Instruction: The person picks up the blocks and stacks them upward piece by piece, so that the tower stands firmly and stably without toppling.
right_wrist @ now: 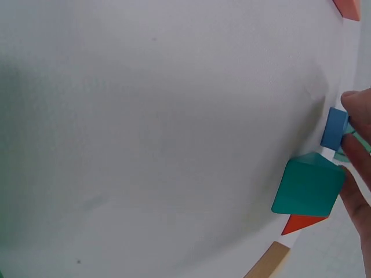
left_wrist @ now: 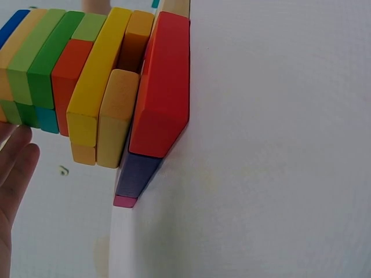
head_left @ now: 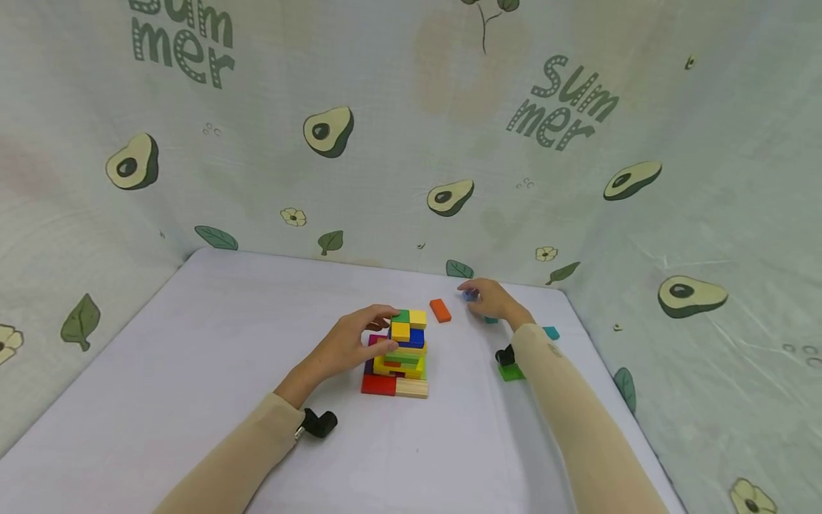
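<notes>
A tower of coloured wooden blocks [head_left: 404, 360] stands in the middle of the table, with red, yellow, green, blue and plain wood pieces. My left hand [head_left: 349, 339] is at the tower's upper left side, thumb in front and fingers behind, loosely spread; whether it touches is hard to tell. At the far right, my right hand [head_left: 493, 298] pinches a small blue block [right_wrist: 334, 128] between thumb and finger, at the table surface. Beside those fingers stands a teal block [right_wrist: 308, 188], partly in front of an orange-red piece [right_wrist: 302, 222].
An orange block [head_left: 440, 310] lies between the tower and my right hand. Under the right forearm are a green block [head_left: 511, 373] and a teal block [head_left: 551, 333]. A patterned cloth [head_left: 385, 164] hangs behind and around the white table [head_left: 244, 314].
</notes>
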`<state>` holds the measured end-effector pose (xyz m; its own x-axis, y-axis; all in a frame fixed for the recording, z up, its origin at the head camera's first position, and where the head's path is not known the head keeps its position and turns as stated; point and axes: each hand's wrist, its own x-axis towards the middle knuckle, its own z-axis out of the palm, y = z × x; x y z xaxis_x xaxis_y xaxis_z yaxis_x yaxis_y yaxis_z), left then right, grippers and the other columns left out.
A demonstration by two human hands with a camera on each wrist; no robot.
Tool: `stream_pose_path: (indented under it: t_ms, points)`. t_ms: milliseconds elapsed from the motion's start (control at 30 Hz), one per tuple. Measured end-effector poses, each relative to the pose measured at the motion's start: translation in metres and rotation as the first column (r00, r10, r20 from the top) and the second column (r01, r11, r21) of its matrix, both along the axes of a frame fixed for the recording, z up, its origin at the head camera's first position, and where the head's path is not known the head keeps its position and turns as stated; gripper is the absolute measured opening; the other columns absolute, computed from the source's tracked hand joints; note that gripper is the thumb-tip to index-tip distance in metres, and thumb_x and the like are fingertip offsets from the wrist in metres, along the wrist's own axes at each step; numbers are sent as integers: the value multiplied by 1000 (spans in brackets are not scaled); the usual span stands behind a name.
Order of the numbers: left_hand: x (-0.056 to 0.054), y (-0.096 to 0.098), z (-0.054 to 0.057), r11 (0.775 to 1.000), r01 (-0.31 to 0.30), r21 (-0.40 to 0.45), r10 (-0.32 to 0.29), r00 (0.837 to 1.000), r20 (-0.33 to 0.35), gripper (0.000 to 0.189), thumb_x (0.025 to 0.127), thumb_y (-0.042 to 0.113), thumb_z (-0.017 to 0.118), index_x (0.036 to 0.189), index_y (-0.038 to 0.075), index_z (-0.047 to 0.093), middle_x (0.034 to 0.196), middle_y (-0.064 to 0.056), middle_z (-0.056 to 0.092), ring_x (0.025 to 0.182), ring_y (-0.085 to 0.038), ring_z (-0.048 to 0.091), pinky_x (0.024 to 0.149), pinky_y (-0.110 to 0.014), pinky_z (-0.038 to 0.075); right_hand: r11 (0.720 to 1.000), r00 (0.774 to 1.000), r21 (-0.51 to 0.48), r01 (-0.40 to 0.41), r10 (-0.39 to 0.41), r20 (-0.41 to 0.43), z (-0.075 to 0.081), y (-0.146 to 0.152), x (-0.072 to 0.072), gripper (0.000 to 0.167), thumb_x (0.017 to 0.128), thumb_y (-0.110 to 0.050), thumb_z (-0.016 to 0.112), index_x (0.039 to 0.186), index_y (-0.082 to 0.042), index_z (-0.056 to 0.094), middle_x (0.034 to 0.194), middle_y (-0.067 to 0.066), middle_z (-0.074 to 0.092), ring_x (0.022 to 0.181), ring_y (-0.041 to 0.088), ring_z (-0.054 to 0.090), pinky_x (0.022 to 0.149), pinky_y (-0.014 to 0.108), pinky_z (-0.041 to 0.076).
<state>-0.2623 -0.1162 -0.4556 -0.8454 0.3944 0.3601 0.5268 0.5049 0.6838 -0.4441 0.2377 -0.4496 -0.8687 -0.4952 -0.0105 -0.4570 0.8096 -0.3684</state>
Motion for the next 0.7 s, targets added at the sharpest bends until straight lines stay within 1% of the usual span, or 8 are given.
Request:
stream_pose_path:
  t_ms: [100,200,267,333,400,500,600,700]
  points:
    - [0,0,1,1000,5,-1,-5,1000,-4,59,97,35,80,149,23,55,139,-2,67,124,-25,68,103,-48,59,1000,1000,15,9,-9,0,-1,-3,2,45,98,-6,70,142,-6,66,137,19,63,127,39,57,113,58,47]
    - [0,0,1,1000,13,0,-13,1000,-13,58,97,35,80,148,23,56,139,-3,67,123,-24,68,102,-47,59,999,1000,45,24,-25,9,-2,-5,2,45,99,-7,71,144,-7,65,147,20,59,138,42,51,119,60,40]
    - [-1,0,0,1000,15,2,-14,1000,-20,58,97,35,80,148,23,56,140,-3,67,123,-24,68,102,-47,59,998,1000,59,25,-25,6,-2,-4,1,46,99,-7,71,144,-6,64,150,20,58,142,42,49,121,61,38]
    - [-1,0,0,1000,15,6,-14,1000,-24,59,97,37,80,148,23,56,140,-2,67,123,-24,68,102,-47,59,998,1000,55,12,-12,-1,-2,-4,0,45,98,-3,71,142,-4,66,146,20,62,138,41,53,120,59,40]
    - [-1,0,0,1000,14,9,-14,1000,-26,59,97,39,80,148,24,56,140,-2,67,123,-24,68,101,-47,59,999,1000,38,0,1,-11,-3,-2,0,42,97,1,70,138,-3,68,138,19,66,128,39,59,115,57,46]
    - [-2,1,0,1000,15,11,-14,1000,-25,59,97,41,79,148,25,56,140,-1,67,123,-24,68,101,-46,59,1000,1000,9,1,-1,-6,-4,0,0,36,95,5,70,130,-3,73,128,17,71,116,34,63,109,53,51]
    - [-2,0,0,1000,14,11,-13,1000,-27,58,97,41,79,148,25,56,140,-1,67,123,-24,68,101,-46,59,1000,1000,3,11,-11,18,-3,0,4,31,95,5,70,125,-3,76,125,16,72,113,32,64,107,52,53]
    - [-1,0,-1,1000,14,11,-14,1000,-22,58,97,39,80,148,24,56,140,-2,67,123,-24,68,102,-47,59,1000,999,13,1,-1,36,1,-2,11,30,96,2,72,125,-3,76,125,14,72,114,31,64,108,50,53]
